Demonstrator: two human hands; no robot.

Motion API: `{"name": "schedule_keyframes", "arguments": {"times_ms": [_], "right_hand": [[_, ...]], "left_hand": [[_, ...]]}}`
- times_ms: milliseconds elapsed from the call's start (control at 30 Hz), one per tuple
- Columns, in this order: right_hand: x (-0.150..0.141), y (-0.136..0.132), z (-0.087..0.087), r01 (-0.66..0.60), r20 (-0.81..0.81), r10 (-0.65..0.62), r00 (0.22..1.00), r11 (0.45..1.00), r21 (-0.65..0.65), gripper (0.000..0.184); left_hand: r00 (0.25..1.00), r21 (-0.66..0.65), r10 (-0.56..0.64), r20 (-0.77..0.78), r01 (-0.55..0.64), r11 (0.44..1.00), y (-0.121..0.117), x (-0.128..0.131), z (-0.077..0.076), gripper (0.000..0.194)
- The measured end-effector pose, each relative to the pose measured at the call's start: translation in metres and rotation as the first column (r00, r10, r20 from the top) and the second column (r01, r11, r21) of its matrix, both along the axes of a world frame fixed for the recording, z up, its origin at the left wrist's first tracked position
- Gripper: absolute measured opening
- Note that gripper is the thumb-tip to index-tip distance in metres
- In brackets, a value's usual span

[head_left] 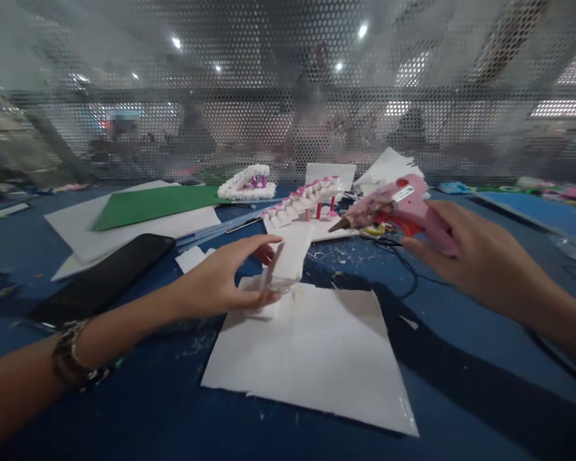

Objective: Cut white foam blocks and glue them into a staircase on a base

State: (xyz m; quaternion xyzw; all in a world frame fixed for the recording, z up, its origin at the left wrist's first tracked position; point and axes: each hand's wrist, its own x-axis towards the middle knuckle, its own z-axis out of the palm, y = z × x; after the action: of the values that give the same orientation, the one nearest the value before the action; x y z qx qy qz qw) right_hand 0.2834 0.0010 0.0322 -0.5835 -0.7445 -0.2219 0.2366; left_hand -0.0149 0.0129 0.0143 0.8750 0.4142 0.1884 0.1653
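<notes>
My right hand [475, 262] is wrapped round the handle of a pink hot glue gun [413, 205], its nozzle pointing left above the table. My left hand [225, 275] steadies a white cardboard strip [292, 253], thumb at its near end and fingers curled at its left side. That strip slopes up from the back edge of a flat white cardboard sheet [312, 358]. Just behind it stands a white stepped model [302, 200] with pink-topped steps and red posts. Where exactly the fingertips touch the strip is partly hidden.
To the left lie a black phone [103, 278], a green sheet [160, 206] on white sheets, and clear glue sticks [221, 229]. A fluffy white model with purple posts [247, 184] stands behind. A black cable [408, 269] runs beneath the glue gun. Perforated metal [288, 109] closes the back.
</notes>
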Motion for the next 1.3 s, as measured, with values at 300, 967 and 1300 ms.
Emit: {"name": "schedule_keyframes", "arguments": {"times_ms": [300,967,1300], "right_hand": [[0.020,-0.001,0.010,0.150,-0.115,-0.156,0.981,0.987,-0.058,0.034],[0.025,0.009,0.011,0.208,-0.158,-0.220,0.963,0.974,-0.089,0.056],[0.032,0.014,-0.001,0.170,-0.111,-0.177,0.978,0.983,-0.074,0.058]], "left_hand": [[0.988,-0.015,-0.052,-0.144,0.051,0.999,0.001,0.005,0.000,0.048],[0.862,0.191,-0.369,-0.348,0.450,0.872,-0.008,-0.049,-0.019,0.039],[0.942,0.072,-0.230,-0.243,0.254,0.965,-0.012,-0.040,-0.026,0.046]]}}
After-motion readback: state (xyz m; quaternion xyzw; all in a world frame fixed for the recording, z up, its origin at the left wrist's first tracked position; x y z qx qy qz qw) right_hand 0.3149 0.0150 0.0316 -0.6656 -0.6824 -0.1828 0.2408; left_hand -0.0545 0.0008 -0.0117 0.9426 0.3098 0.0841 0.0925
